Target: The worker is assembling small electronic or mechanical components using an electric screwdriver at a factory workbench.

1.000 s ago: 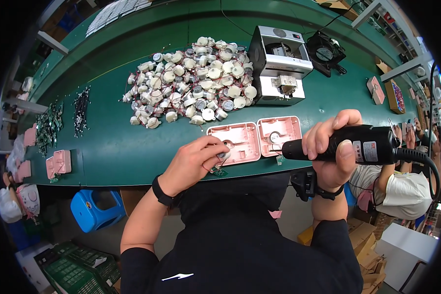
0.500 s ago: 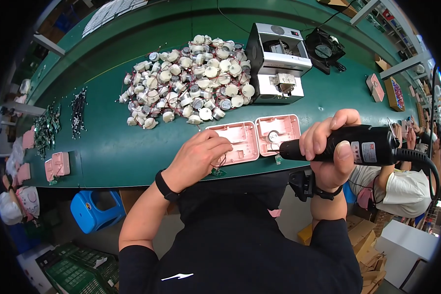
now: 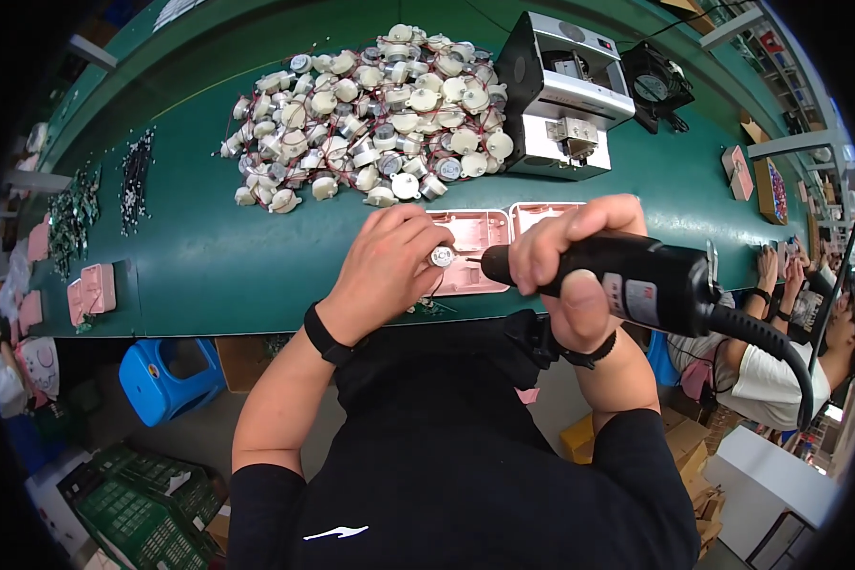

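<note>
Near the table's front edge lies an open pink plastic case; its left half (image 3: 492, 228) shows beside my left hand (image 3: 385, 271). The right half (image 3: 532, 210) is largely covered by my right hand (image 3: 584, 256). Pinched in my left fingers, above the left half, is a small round silver-and-white part (image 3: 441, 256). My right fist wraps round a black corded electric screwdriver (image 3: 627, 275), held level with its bit pointing left, close to the round part. Contact between them cannot be made out. A small green circuit board (image 3: 431, 306) with thin wires sits below my left hand.
Behind the case rises a heap of round white-and-silver parts with red wires (image 3: 370, 123). A grey-and-black machine (image 3: 565, 104) and a black fan (image 3: 655, 85) stand right of it. Circuit boards (image 3: 74, 223) and pink cases (image 3: 92, 293) lie left. A person's hands (image 3: 779, 269) show far right.
The screwdriver and my right hand have moved left, over the case. My left hand now holds up the round part. The view has shifted, so the bench sits higher.
</note>
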`<state>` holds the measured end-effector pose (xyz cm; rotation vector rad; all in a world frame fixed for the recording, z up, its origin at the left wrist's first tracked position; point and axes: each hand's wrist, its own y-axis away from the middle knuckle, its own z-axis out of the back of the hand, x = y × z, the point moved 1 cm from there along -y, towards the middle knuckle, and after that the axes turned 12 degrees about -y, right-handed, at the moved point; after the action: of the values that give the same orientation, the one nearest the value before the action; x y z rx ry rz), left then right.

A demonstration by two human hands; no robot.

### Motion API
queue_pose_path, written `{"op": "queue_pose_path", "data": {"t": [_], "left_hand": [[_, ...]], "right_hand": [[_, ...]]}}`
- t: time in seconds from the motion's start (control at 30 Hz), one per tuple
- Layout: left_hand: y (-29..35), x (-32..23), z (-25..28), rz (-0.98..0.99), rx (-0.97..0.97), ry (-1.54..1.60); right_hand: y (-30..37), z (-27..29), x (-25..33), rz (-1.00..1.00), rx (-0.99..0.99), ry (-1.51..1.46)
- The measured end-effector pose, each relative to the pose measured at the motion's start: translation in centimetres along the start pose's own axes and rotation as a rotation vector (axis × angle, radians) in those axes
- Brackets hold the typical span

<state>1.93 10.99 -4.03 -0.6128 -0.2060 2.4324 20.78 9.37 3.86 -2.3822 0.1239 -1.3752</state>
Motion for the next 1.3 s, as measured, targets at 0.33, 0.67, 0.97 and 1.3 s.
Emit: {"op": "queue_pose_path", "data": {"t": [0.33,0.67,0.97,1.3], "left_hand": [[0.5,0.5,-0.8,0.014,-0.043,0.038],[0.7,0.4,-0.7,0.011,-0.036,0.060],[0.5,0.1,-0.5,0.011,-0.068,0.046],[0.4,0.2,-0.3,0.004,-0.033,0.017]], "right_hand": [[-0.5,0.0,-3.2,-0.077,0.080,0.074],[-0.4,-0.2,-3.9,-0.079,0.143,0.051],[-2.5,0.3,-4.3,-0.076,0.167,0.271],[-2.8,0.3,-4.4,-0.123,0.124,0.095]]}}
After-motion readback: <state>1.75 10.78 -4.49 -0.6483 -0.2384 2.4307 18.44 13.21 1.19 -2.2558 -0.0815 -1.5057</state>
